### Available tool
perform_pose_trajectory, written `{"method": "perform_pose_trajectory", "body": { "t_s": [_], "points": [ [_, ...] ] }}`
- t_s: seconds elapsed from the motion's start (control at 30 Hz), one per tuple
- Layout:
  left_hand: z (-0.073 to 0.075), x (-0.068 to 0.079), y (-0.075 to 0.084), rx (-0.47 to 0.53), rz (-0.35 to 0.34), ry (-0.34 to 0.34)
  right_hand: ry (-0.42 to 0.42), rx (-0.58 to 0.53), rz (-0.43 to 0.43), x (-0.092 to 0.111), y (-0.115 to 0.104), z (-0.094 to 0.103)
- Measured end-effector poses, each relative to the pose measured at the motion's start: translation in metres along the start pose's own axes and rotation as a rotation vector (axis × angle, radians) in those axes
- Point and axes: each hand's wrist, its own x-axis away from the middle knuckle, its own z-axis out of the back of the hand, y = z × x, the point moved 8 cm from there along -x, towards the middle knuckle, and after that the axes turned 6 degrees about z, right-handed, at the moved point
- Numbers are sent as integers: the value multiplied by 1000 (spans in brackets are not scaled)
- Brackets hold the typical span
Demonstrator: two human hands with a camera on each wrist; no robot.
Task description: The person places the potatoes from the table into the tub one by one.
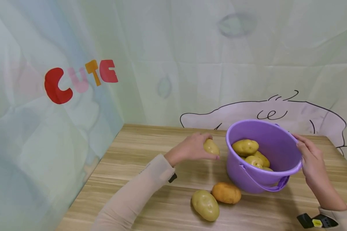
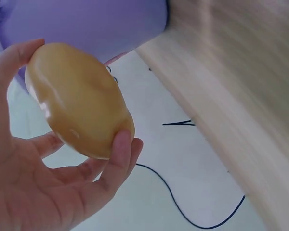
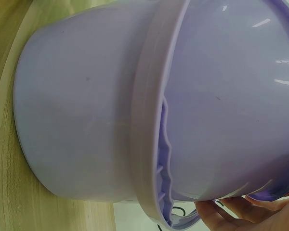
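Observation:
A yellow potato (image 2: 79, 98) is gripped between the thumb and fingers of my left hand (image 1: 192, 147), just left of the purple bucket (image 1: 243, 175). In the left wrist view the bucket's wall shows behind that potato. Several potatoes (image 1: 245, 147) lie inside the bucket, which tilts toward me. My right hand (image 1: 313, 157) holds the bucket's right side at the rim; in the right wrist view its fingers (image 3: 212, 214) press against the outer wall. The bucket's handle (image 1: 274, 187) hangs down at the front.
On the wooden table (image 1: 127, 147), a yellow potato (image 1: 205, 205) and an orange-brown potato (image 1: 226, 193) lie in front of the bucket. A printed cloth (image 1: 167, 48) stands behind the table and along its left side, with coloured letters (image 1: 57, 86) on it.

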Motion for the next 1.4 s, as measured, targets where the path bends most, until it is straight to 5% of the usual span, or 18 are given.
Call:
{"method": "perform_pose_trajectory", "body": {
  "t_s": [0.73, 1.4],
  "points": [
    [43, 0, 33, -44, -64, 77, 0, -82, 17, 0, 0, -2],
    [57, -4, 59, -63, -115, 120, 9, -109, 9, -1, 1, -1]
  ]
}}
